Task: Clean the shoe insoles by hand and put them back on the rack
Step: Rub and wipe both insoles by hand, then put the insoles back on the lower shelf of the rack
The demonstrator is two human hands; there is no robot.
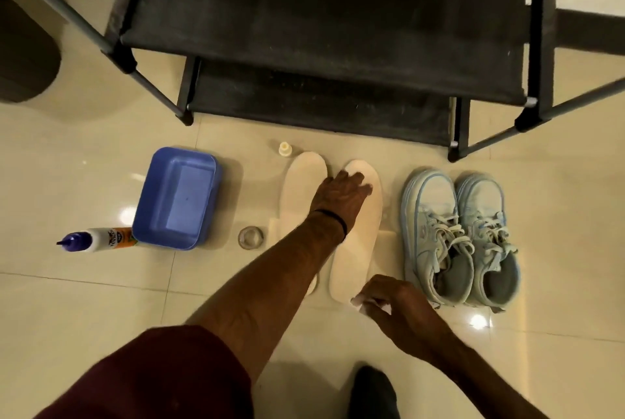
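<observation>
Head view: insole pressed flat, cloth held at its heel

Two pale foam insoles lie on the cream tiled floor [84,283], below the black fabric shoe rack [321,30]. The right insole [355,249] is pressed at its toe, 12 o'clock, by the flat-fingered left hand [341,195]. At 6 o'clock, a white cloth [365,303] is pinched by the right hand [399,310]. The left insole [301,188] lies at 9 o'clock, light-blue sneakers [460,236] at 3 o'clock.

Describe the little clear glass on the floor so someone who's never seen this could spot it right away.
Start at the black shoe rack and come down to the floor before it. Between the blue plastic tub and the two white insoles stands the small glass, the only transparent round thing there.
</observation>
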